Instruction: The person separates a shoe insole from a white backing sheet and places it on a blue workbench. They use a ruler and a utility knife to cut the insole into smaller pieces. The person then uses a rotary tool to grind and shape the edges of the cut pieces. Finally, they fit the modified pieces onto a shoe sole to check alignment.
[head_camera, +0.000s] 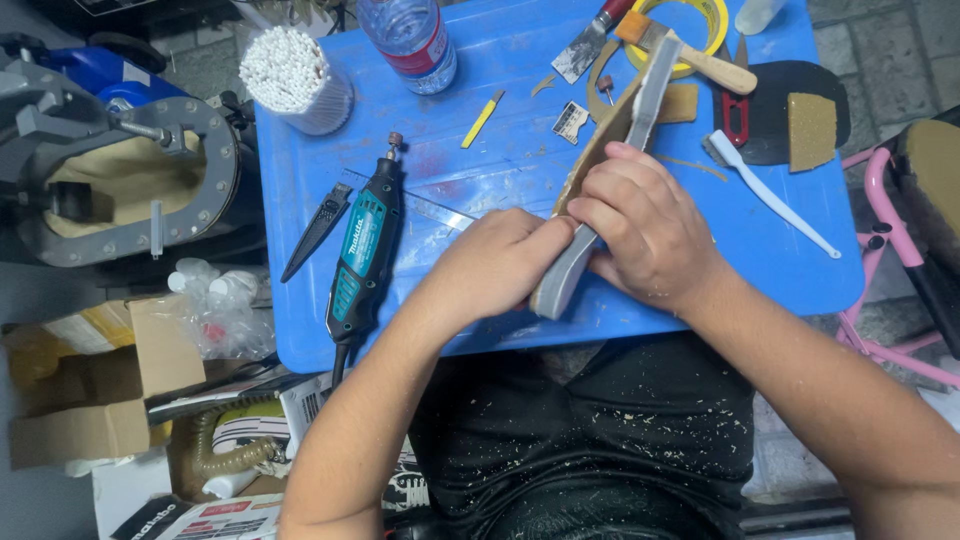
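A blue plastic counter (500, 140) carries the tools. Just left of the grip lies a teal and black rotary tool (364, 250), with a black pointed tool (318, 229) beside it. Farther beyond stand a cup of white sticks (296, 80) and a clear water bottle (410, 40). A small yellow blade (482, 119) lies between. Right of the grip rests a white brush (770, 192); above it, a wooden-handled paintbrush (690, 55) on yellow tape (712, 18).
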